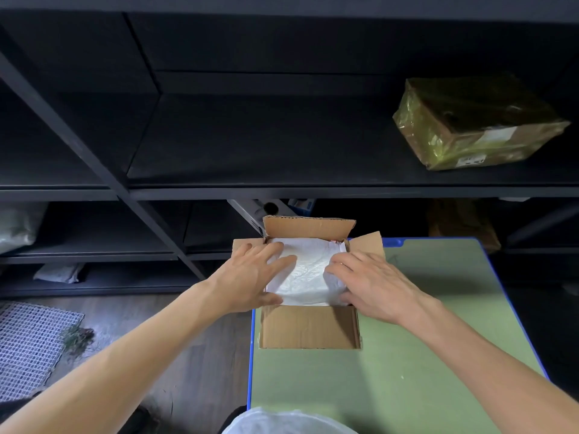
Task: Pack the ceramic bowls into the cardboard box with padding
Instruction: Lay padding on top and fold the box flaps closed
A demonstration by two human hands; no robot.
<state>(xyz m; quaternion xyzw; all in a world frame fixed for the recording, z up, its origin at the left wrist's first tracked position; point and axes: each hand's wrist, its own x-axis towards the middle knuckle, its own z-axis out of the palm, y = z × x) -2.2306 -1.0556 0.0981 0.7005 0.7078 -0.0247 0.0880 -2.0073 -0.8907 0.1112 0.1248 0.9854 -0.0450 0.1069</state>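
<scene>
An open cardboard box (308, 330) stands at the far left corner of the green table (407, 355), its flaps spread outward. White foam padding (308, 270) covers its inside, and no bowl shows beneath it. My left hand (250, 274) lies flat over the left side of the padding with fingers spread. My right hand (372, 283) presses on the padding's right side, fingertips at its edge. More white padding wrap (282, 422) sits at the bottom edge of the view, close to me.
Dark metal shelving (282, 189) stands right behind the table. A parcel wrapped in yellowish tape (473, 120) sits on the shelf at upper right. Left of the table are wooden floor and a white mesh mat (28, 343). White bags (18, 227) lie on the lower shelves.
</scene>
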